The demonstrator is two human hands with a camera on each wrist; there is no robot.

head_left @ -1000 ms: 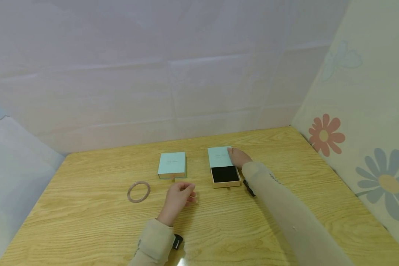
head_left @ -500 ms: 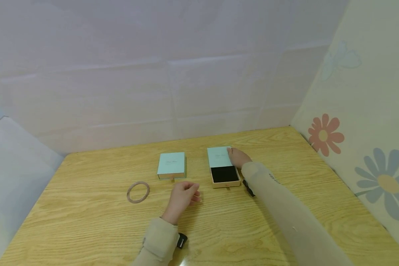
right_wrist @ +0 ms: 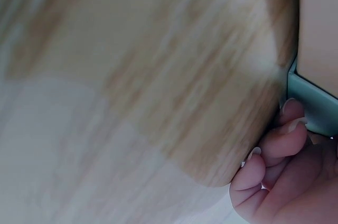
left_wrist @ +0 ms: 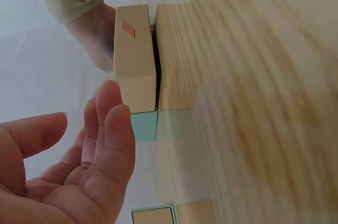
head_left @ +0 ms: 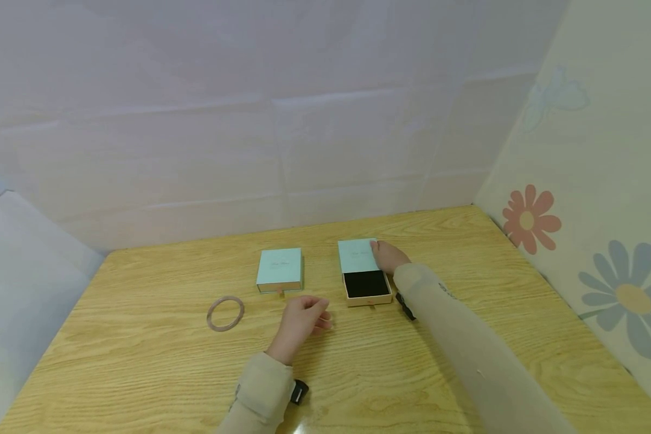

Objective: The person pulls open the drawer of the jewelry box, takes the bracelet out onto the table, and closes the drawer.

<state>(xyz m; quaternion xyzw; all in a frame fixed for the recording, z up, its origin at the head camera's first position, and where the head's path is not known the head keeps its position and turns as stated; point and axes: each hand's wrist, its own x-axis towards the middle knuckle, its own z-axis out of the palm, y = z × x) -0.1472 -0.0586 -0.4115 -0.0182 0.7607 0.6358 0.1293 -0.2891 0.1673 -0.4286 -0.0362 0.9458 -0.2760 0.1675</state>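
Note:
My right hand point(head_left: 392, 258) grips the right side of a pale blue jewelry box point(head_left: 355, 255), thumb on its top. Its drawer point(head_left: 367, 300) is pulled out toward the front, showing a black lining. In the right wrist view, curled fingers point(right_wrist: 285, 142) lie against the box's blue edge. Left of that box and lower, my left hand point(head_left: 302, 319) hovers over the table and holds nothing. The left wrist view has its thumb and fingers apart near the drawer front point(left_wrist: 134, 49). A pinkish bangle point(head_left: 210, 313) lies flat at left.
A second pale blue box point(head_left: 279, 265), its drawer pushed in, sits left of the first one. Everything stands on a wood-grain table point(head_left: 141, 361). A pale cloth wall point(head_left: 282, 150) rises behind it, with a flower-printed one point(head_left: 591, 181) on the right.
My left hand has shifted slightly right, toward the box with the pulled-out drawer. The right hand, both boxes and the bangle stay in place.

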